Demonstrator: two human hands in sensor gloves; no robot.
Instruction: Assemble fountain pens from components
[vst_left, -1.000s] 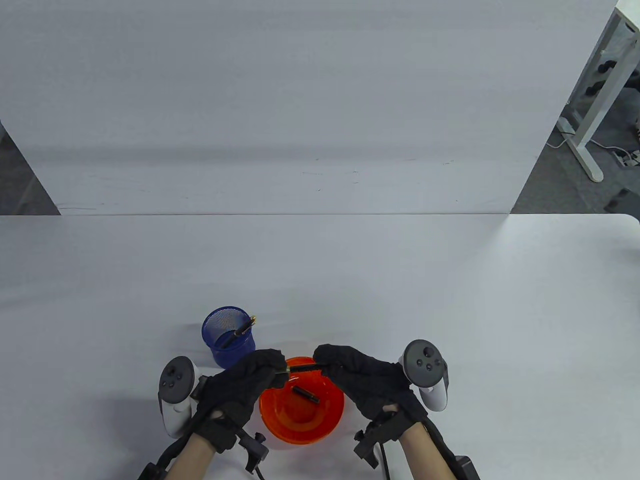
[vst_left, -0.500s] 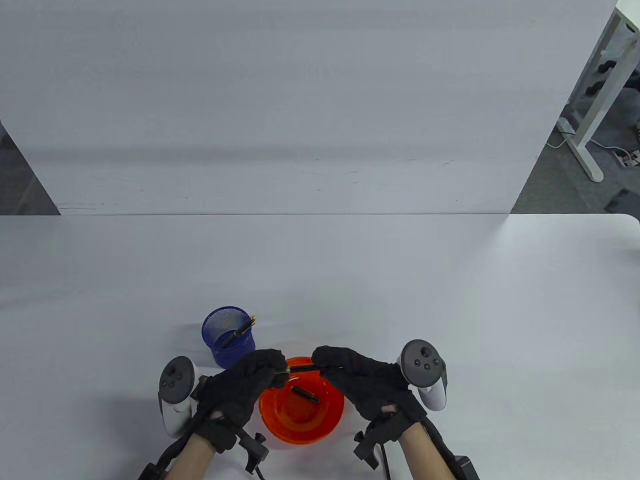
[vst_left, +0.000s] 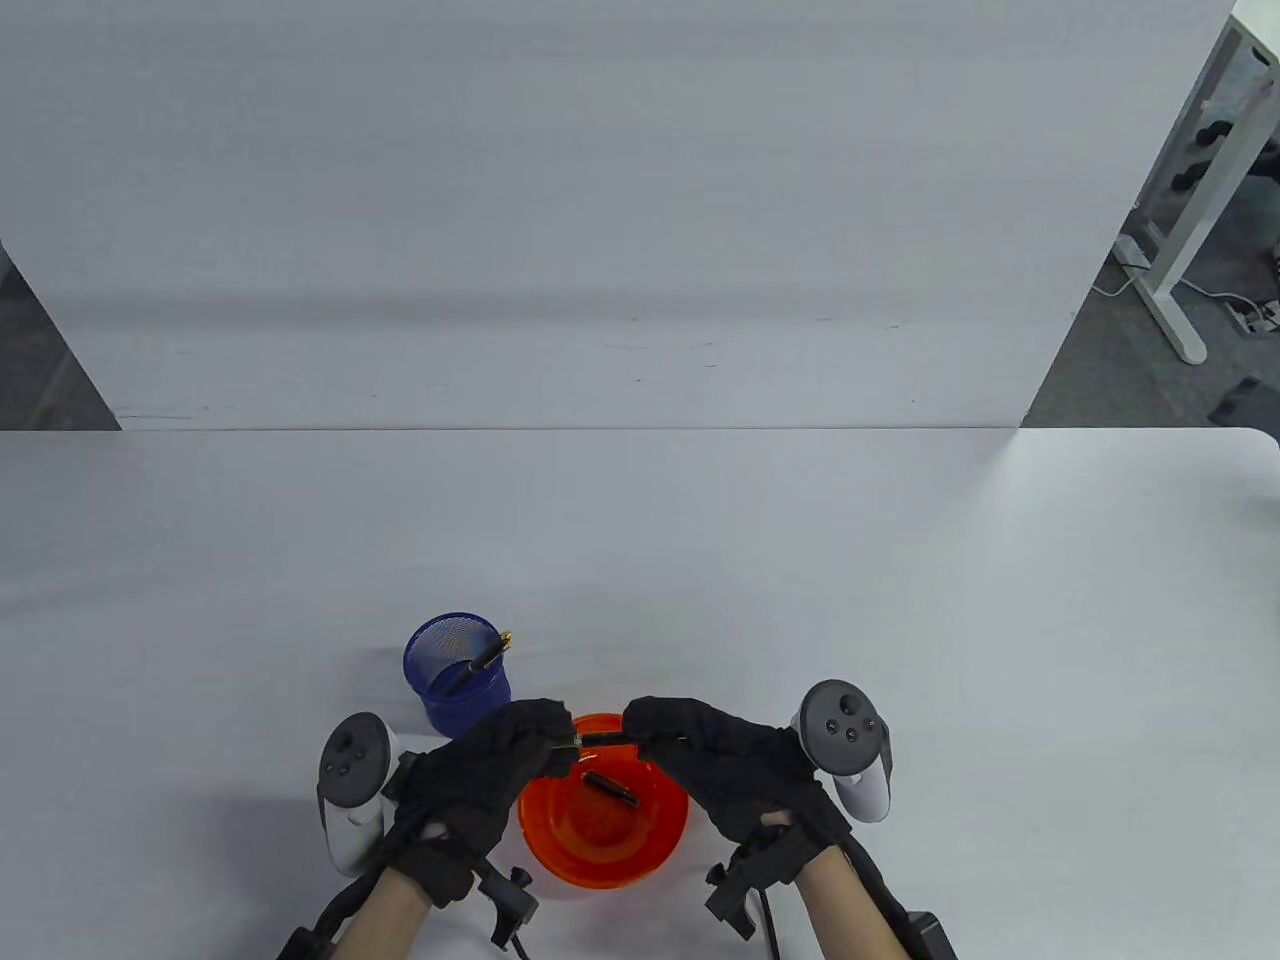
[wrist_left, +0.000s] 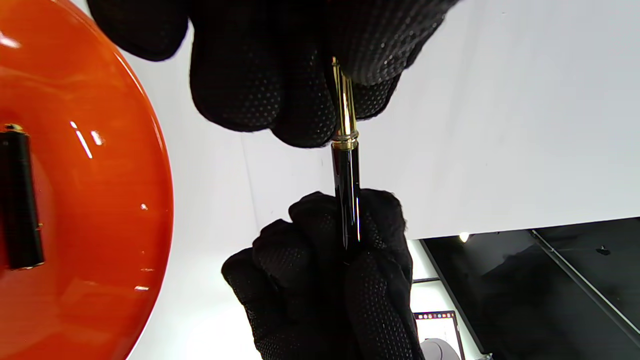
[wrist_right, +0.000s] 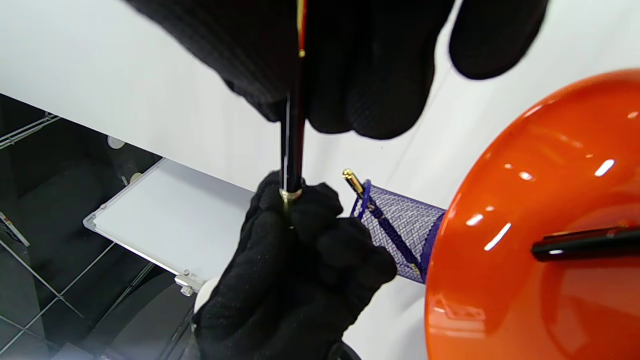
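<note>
Progress: judged about midway; one pen (vst_left: 478, 663) already stands finished in the blue mesh cup (vst_left: 455, 690), a second is being joined, and one loose part waits in the bowl.
Step in hand: joining two halves of a pen over the far rim of the orange bowl (vst_left: 560, 845), likely pushing or screwing them together.
Left hand (vst_left: 480, 775): fingers closed round the gold-trimmed end of the pen; the left wrist view shows a gold section and ring (wrist_left: 345, 125) emerging from its fingertips.
Right hand (vst_left: 725, 760): fingers clamped round the black barrel (wrist_left: 347, 200), held in line with the gold end.
Joint: the barrel meets the gold ring with no gap that I can see; whether it is fully seated cannot be told.
Pen in hand (vst_left: 608, 737): held level between the two hands, above the bowl's far edge, clear of the worktop (vst_left: 900, 600).
Left in bowl: one black piece with a gold end (vst_left: 611, 789), lying on the bowl's floor; probably the cap for this pen, though that is a guess.
Cup: on the worktop just beyond the left hand, with the finished pen leaning against its rim, gold tip (wrist_right: 353, 181) up.
Still to do: finish the joint, fit the piece from the bowl, then set the pen in the cup beside the first.
Risk: misaligned halves could bind; the glossy barrel may slip in the gloves.
</note>
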